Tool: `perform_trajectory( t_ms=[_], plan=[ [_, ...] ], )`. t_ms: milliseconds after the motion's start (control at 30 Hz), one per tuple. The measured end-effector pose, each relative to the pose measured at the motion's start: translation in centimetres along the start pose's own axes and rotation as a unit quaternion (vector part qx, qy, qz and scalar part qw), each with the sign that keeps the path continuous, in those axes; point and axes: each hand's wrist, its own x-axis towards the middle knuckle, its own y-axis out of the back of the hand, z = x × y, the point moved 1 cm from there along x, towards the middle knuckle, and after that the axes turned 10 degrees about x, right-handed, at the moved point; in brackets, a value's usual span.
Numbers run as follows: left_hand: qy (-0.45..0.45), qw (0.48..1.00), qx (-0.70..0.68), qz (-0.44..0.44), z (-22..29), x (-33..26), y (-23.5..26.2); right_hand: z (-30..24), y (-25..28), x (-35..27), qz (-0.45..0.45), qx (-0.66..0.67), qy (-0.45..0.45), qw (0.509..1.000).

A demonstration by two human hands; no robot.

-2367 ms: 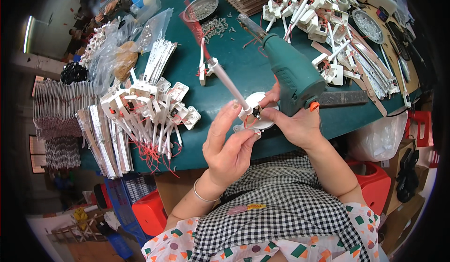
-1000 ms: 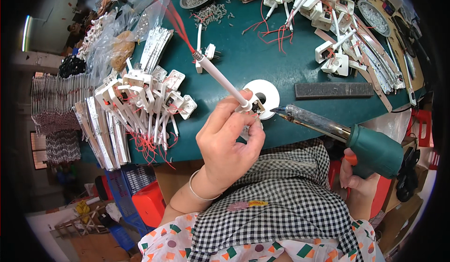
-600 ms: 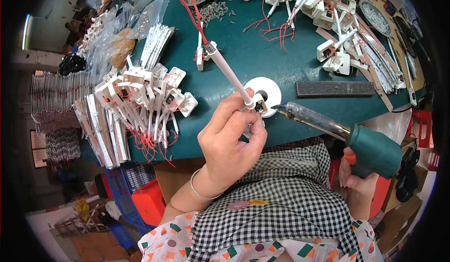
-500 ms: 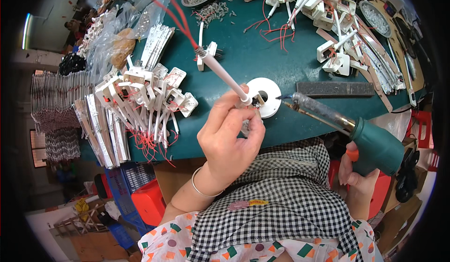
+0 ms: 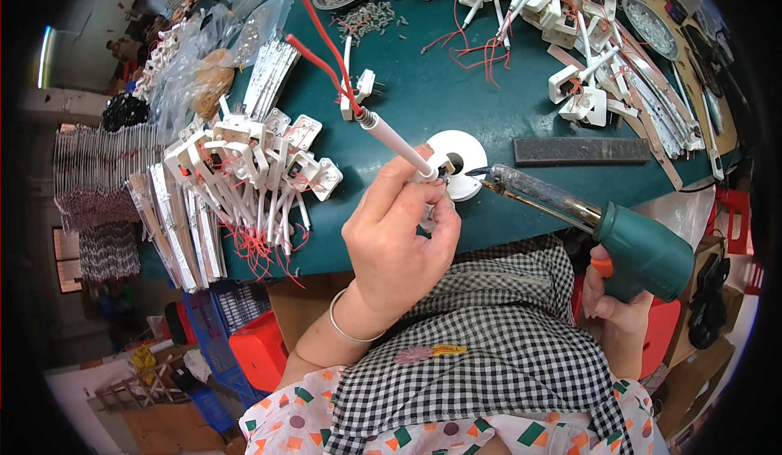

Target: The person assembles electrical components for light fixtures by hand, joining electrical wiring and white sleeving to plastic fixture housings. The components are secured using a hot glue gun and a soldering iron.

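One slim white tube assembly (image 5: 397, 145) is pinched at its lower end by the left hand (image 5: 403, 215), thumb and fingers drawn close together around the base. From that grip the tube slants up and away to the left, its far end leaving a metal coil (image 5: 368, 119) and two red wires (image 5: 352, 96) standing free. A small dark part (image 5: 444, 170) shows just beyond the fingertips, on the side toward the tool; whatever lies under the palm is mostly hidden. The tube looks light, stiff and rather smooth, probably plastic, so it may twist in a loose pinch; the wires seem springy and their joints the fragile point. The firm base is the sensible place to take hold, away from the wires and clear of the metal tip. Just past the grip, on the far right side, lies a white ring-shaped disc (image 5: 466, 143). The right hand (image 5: 615, 304) has its fingers wrapped around the handle of a green soldering gun (image 5: 648, 247), whose tip points back at the left fingertips; whether it touches anything I cannot tell. Beyond the disc rests a dark bar (image 5: 582, 151). Further out, a heap of similar white assemblies (image 5: 252, 162) lies left of the left hand on the green table (image 5: 415, 68).
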Motion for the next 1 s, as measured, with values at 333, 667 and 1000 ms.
perform_trajectory(
  t_ms=[333,667,1000],
  plan=[
    [0.085,0.994,-0.041,-0.054,0.6,0.3,0.5,1.2,-0.9,-0.2,0.076,-0.047,0.006,0.996],
    [0.053,0.997,-0.044,-0.028,0.1,0.4,0.2,1.2,-0.5,0.4,0.022,-0.086,-0.001,0.996],
    [0.056,0.997,-0.041,-0.026,-0.1,0.4,0.2,1.4,-1.4,0.9,0.007,-0.050,-0.007,0.999]
  ],
)
